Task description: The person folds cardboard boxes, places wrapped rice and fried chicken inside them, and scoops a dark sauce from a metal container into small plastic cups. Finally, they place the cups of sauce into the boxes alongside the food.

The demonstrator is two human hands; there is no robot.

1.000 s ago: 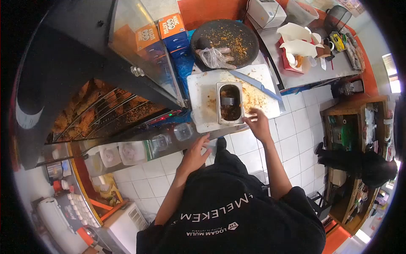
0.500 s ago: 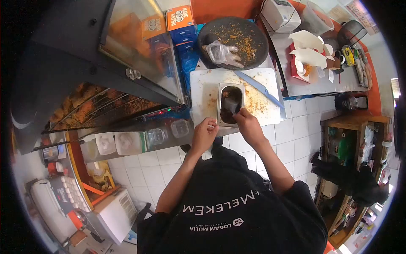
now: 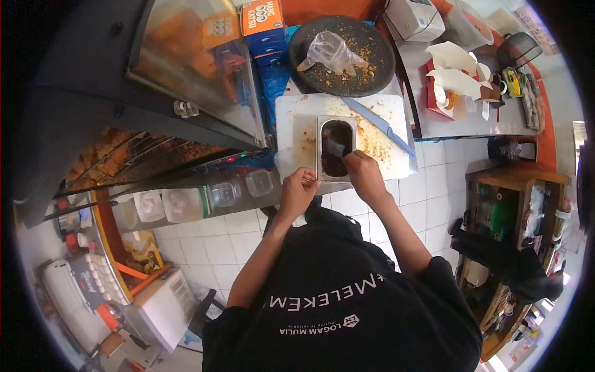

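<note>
A metal container [image 3: 320, 146] with dark contents stands on the white cutting board [image 3: 297, 124]. My left hand [image 3: 300, 189] is closed at the container's near left corner, fingers pinching its rim. Over the container's near right side, my right hand [image 3: 364, 173] is closed in a pinch on a small clear plastic piece [image 3: 336, 149] that reaches into the dark contents; its exact shape is hard to make out. A blue knife [image 3: 379, 126] lies across the board's right part among crumbs. Beyond the board, a clear plastic glove [image 3: 331, 53] rests on a round dark stone plate [image 3: 372, 77] with crumbs.
A glass-doored cabinet [image 3: 192, 68] with fried food stands at left. Lidded plastic tubs [image 3: 259, 183] line the counter edge. Blue-orange boxes [image 3: 263, 25] are at the back, a red box [image 3: 439, 102] at right. Another person [image 3: 508, 263] is near the wooden shelf [image 3: 520, 180].
The plastic glove looks spread out differently and sits higher on the stone plate. My right hand has shifted slightly toward me's left side, and the other person has moved slightly left.
</note>
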